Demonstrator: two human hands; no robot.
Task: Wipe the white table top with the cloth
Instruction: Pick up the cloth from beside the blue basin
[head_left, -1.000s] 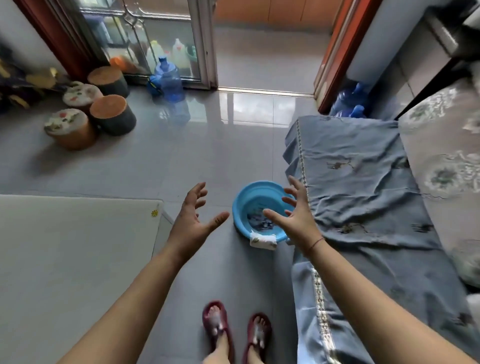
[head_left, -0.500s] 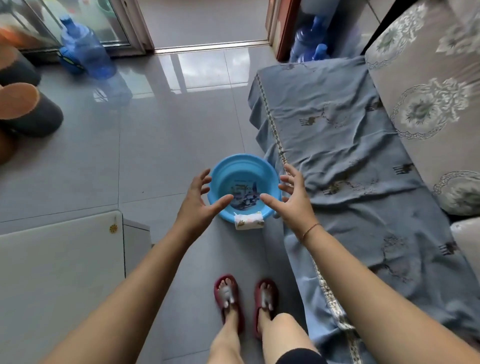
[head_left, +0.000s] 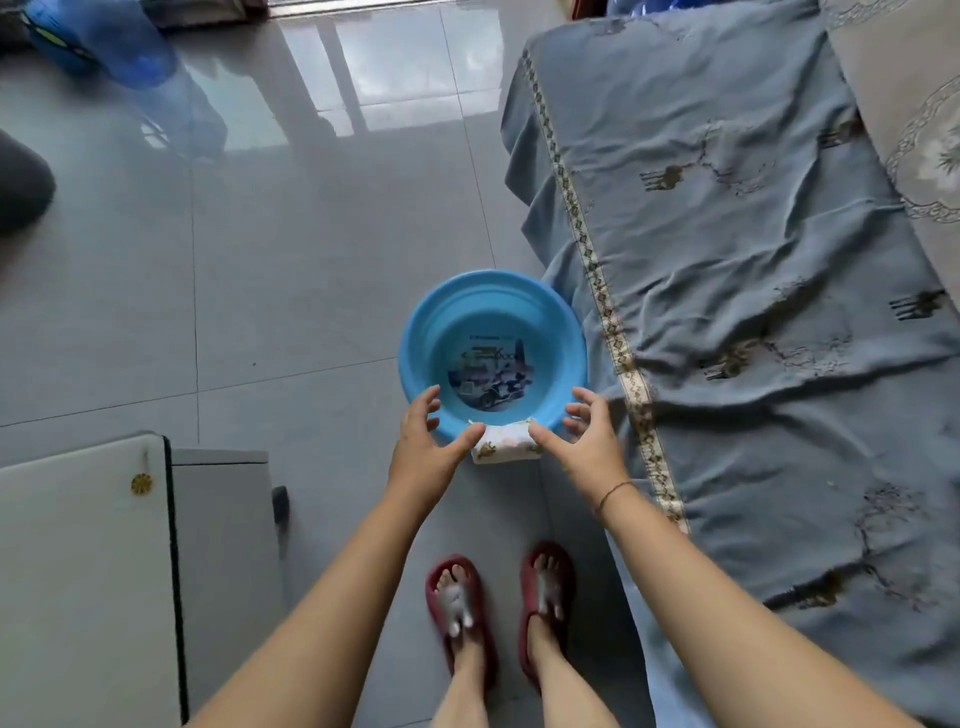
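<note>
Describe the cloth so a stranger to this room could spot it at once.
Find the round blue basin on the grey tiled floor beside the blue-covered sofa. The cloth hangs folded over the basin's near rim, between the left hand and right hand. It is the only small white patterned thing there.

A glossy grey tiled floor (head_left: 291, 291) carries nearly everything here. The blue basin (head_left: 492, 312) stands on the tiles and serves as the landmark. A folded cloth (head_left: 505, 450) hangs over the basin's near rim. Just right of the basin, a blue embroidered cover (head_left: 753, 291) drapes over a seat and touches the basin's far right side. Nearer than the basin, two feet in red slippers (head_left: 498, 613) stand on the tiles. Left of the basin and nearer, the corner of the white table top (head_left: 78, 571) shows, with a small gold emblem (head_left: 141, 484) near its corner. Far left beyond the basin lies a blue water bottle (head_left: 104, 36).
</note>
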